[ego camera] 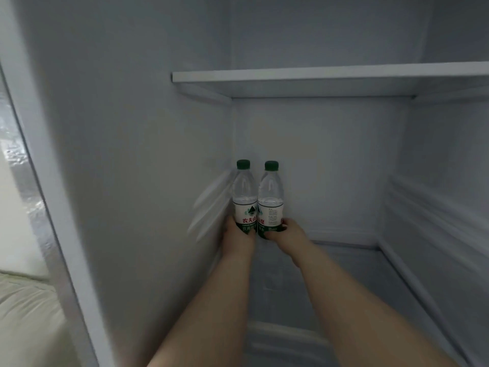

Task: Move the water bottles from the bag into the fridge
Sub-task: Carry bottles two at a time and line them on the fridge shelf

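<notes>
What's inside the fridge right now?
Two water bottles with green caps stand side by side in the back left corner, the left hand and right hand gripping their bases. The shelf above hides its own top.

The head view looks forward and slightly down, close into the fridge (132, 154) interior's back-left corner.

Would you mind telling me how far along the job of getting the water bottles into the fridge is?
Nearly placed: two bottles stand upright, side by side, in the back left corner of the fridge. The left hand holds the left bottle and the right hand the right bottle, each near its base. Letting go is left. The bag is out of view, so further bottles cannot be ruled out.
</notes>
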